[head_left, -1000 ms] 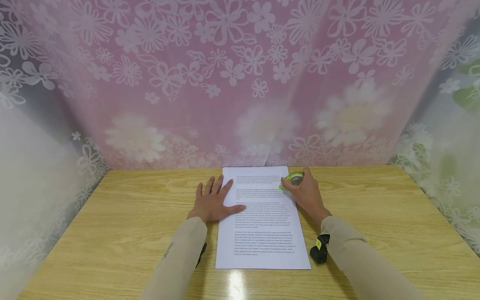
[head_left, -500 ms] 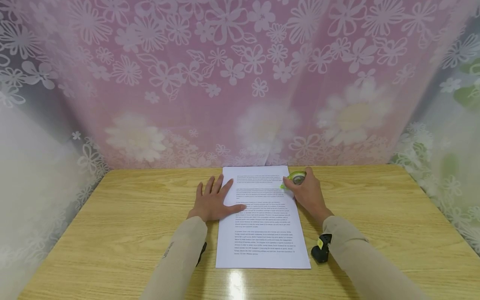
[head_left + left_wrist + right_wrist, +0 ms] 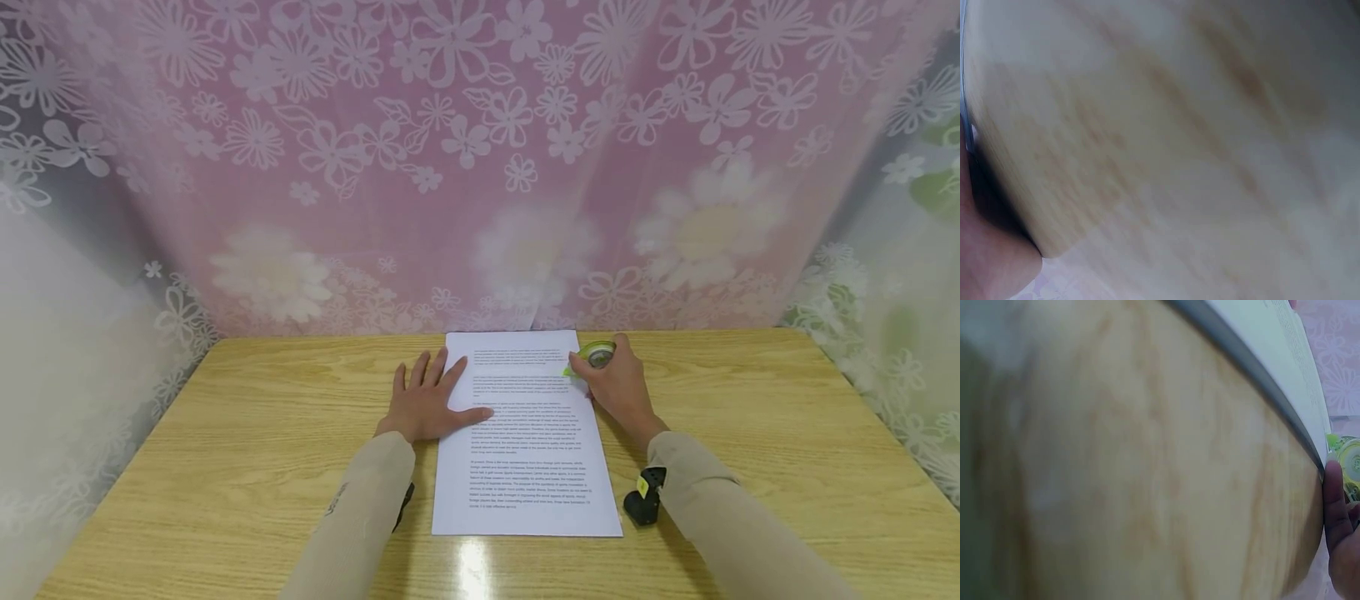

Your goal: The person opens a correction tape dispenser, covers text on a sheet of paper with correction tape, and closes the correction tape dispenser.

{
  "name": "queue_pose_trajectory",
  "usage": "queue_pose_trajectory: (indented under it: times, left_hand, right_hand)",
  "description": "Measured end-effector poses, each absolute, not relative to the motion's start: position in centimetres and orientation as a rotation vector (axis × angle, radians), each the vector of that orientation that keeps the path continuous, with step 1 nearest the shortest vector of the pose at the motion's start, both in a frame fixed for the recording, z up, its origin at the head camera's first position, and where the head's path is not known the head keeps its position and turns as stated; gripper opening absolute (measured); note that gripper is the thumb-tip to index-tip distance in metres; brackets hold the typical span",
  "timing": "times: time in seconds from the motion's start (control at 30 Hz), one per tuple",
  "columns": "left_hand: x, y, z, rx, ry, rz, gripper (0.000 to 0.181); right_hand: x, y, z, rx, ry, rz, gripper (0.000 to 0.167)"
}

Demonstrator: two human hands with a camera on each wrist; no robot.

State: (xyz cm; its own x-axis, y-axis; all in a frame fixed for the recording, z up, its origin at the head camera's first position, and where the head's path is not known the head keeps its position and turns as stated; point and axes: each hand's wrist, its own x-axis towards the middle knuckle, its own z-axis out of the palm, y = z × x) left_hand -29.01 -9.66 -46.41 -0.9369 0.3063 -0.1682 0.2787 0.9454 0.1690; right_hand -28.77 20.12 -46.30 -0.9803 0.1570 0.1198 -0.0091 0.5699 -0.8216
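Observation:
A printed sheet of paper (image 3: 525,500), apparently the top of a stack, lies on the wooden table in the head view. My left hand (image 3: 427,408) rests across its left edge with fingers spread, the thumb over the text. Between thumb and fingers, my right hand (image 3: 621,387) pinches a green correction tape (image 3: 598,357) with a see-through body. Its tip touches or hovers just over the upper right of the page, near the ends of the text lines; contact cannot be told. In the right wrist view the correction tape (image 3: 1350,459) shows beside the thumb at the right edge.
The wooden table (image 3: 750,433) reaches out on both sides of the paper. Behind it hangs a pink flowered curtain (image 3: 480,208), close to the paper's far edge. A black wrist camera (image 3: 642,500) sits under the right sleeve.
My right hand has slid slightly to the right with the correction tape, toward the paper's right edge. The left hand and the paper stay where they were.

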Motion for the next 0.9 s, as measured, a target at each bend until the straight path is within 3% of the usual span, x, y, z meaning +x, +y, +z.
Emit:
queue_pose_trajectory:
  times: [0.9]
  left_hand:
    - [-29.09,-9.74,-46.49,0.461,2.916,0.232,0.103]
  right_hand:
    - [-28.69,20.12,-46.45,-0.136,-2.578,1.417,0.061]
